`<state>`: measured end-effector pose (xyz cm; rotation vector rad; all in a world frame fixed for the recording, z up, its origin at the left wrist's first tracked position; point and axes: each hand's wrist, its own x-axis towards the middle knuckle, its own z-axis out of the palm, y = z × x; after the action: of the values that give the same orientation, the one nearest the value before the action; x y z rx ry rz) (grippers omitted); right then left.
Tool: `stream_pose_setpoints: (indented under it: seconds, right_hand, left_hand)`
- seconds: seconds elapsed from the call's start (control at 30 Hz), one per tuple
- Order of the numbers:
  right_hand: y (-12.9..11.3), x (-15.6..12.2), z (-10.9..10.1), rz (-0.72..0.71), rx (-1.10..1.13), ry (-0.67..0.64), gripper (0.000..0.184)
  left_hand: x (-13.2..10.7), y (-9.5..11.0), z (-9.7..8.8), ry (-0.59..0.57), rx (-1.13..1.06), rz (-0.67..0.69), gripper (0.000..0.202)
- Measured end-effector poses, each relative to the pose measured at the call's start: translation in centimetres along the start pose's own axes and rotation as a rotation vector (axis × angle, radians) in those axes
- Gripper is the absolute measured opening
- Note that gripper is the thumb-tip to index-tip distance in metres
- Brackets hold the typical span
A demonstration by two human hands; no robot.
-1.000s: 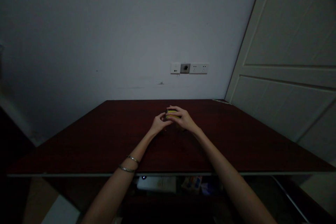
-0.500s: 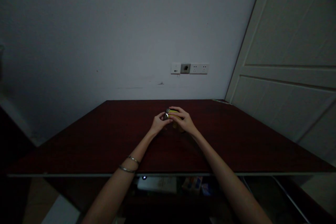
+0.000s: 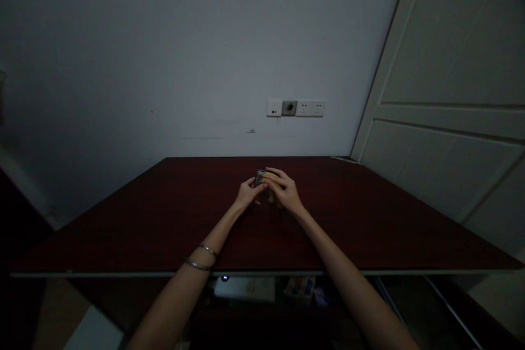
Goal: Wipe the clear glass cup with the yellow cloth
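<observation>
Over the far middle of the dark red table point(image 3: 172, 213), both hands meet at a small dark, shiny object point(image 3: 259, 176) whose kind I cannot make out. My left hand point(image 3: 246, 193) grips it from the left, thumb in front. My right hand point(image 3: 287, 192) is closed on a yellow cloth point(image 3: 271, 176) and presses it against the object's right side. A loose end of the cloth hangs below the right palm. Much of the object is hidden by fingers and cloth.
A pale wall with a row of sockets point(image 3: 304, 108) rises behind the table. To the right stands a white panelled door point(image 3: 447, 87). Below the front edge, a shelf holds a white box point(image 3: 246, 289) and a small coloured packet point(image 3: 300, 288).
My right hand has shifted slightly left and turned a little with the cloth. The shiny object has tilted and its bright glint is gone. My left hand keeps its hold.
</observation>
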<state>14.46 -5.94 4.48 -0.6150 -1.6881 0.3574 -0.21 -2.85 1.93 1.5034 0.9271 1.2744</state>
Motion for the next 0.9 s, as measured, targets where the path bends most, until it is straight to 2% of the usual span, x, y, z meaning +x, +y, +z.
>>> stream_pose_setpoints:
  seconds: [0.17, 0.33, 0.43, 0.53, 0.63, 0.73, 0.9]
  right_hand:
    - [0.5, 0.1, 0.4, 0.05, -0.013, 0.117, 0.022]
    - [1.9, 0.4, -0.1, 0.177, 0.018, 0.208, 0.027]
    - [2.3, 0.4, -0.6, 0.267, 0.101, 0.146, 0.032]
    - [1.9, 0.2, -1.0, 0.301, 0.184, -0.013, 0.04]
    - [1.5, -0.1, -1.0, 0.241, 0.14, -0.142, 0.064]
    - [1.5, -0.4, -0.6, 0.154, 0.017, -0.148, 0.083]
    - [2.1, -0.5, -0.4, 0.088, -0.066, -0.133, 0.084]
  left_hand:
    - [0.0, -0.1, 0.0, -0.049, 0.019, 0.035, 0.054]
    - [-0.1, 0.1, 0.3, -0.11, 0.024, 0.013, 0.058]
    - [-0.2, 0.1, 0.5, -0.136, 0.004, -0.003, 0.057]
    - [-0.1, -0.1, 0.5, -0.122, -0.04, -0.013, 0.054]
    - [0.0, -0.1, 0.4, -0.1, -0.072, -0.046, 0.053]
    - [0.0, -0.2, 0.4, -0.1, -0.075, -0.085, 0.052]
    - [0.0, -0.4, 0.4, -0.168, -0.036, -0.112, 0.052]
